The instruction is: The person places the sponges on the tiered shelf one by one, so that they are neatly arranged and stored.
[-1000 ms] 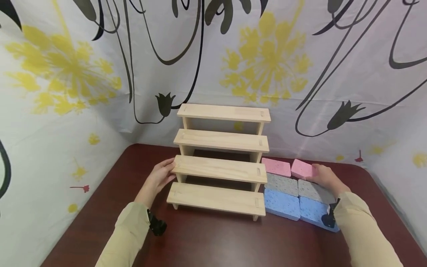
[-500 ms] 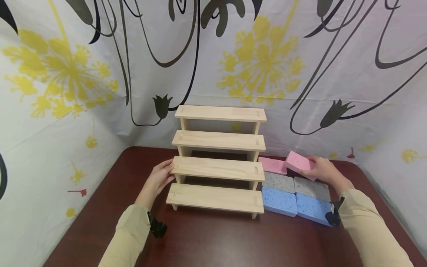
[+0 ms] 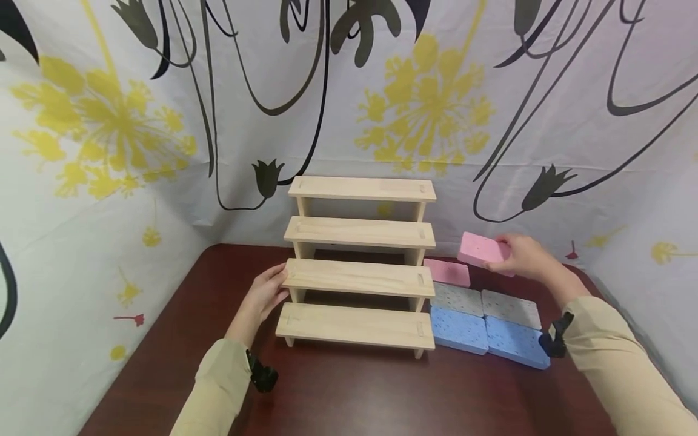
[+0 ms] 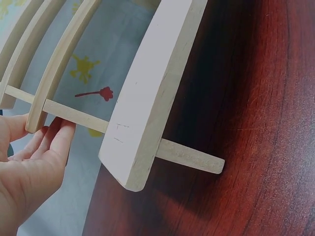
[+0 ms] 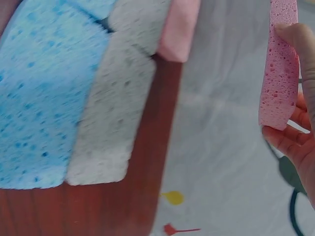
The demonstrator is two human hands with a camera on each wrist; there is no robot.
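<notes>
A four-tier wooden step shelf [image 3: 360, 277] stands on the table in front of me. My left hand [image 3: 265, 292] holds the left end of its second board from the bottom, thumb on the board's end and fingers at the side support in the left wrist view. My right hand [image 3: 526, 257] grips a pink sponge [image 5: 279, 73] by its right end, raised above the table. Another pink sponge [image 3: 448, 272] lies flat at the shelf's right side. In front of it are two grey sponges [image 3: 509, 308] and two blue sponges [image 3: 515, 342], side by side in rows.
The dark red-brown table [image 3: 349, 393] backs onto a white patterned fabric wall [image 3: 240, 109], which also rises at both sides. The sponge rows sit close against the shelf's right side.
My right hand has lifted the pink sponge up off the table behind the grey row, moving slightly left. The left hand keeps its hold on the shelf.
</notes>
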